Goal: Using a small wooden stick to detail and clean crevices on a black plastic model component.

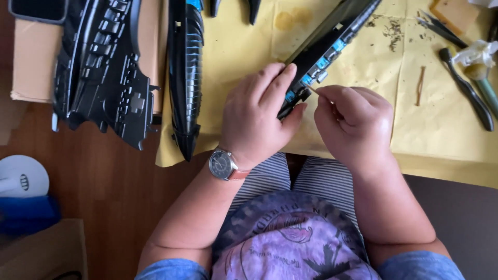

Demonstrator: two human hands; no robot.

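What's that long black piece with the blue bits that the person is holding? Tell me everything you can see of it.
The long black piece looks like glossy moulded plastic, narrow and tapering, with a row of small blue and grey blocks along one edge. It lies slantwise over the yellow paper, its far end running out of the top of the picture. The left hand clasps its near end, and the right hand holds a thin stick to the blocks there.

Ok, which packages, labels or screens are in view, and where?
Cardboard box: top left under the black model hull part, flat, tan.
Cardboard box: bottom left corner, brown.
Dark device: top left edge, rounded corner; whether it is a screen is unclear.
Wristwatch: left wrist, round grey dial.
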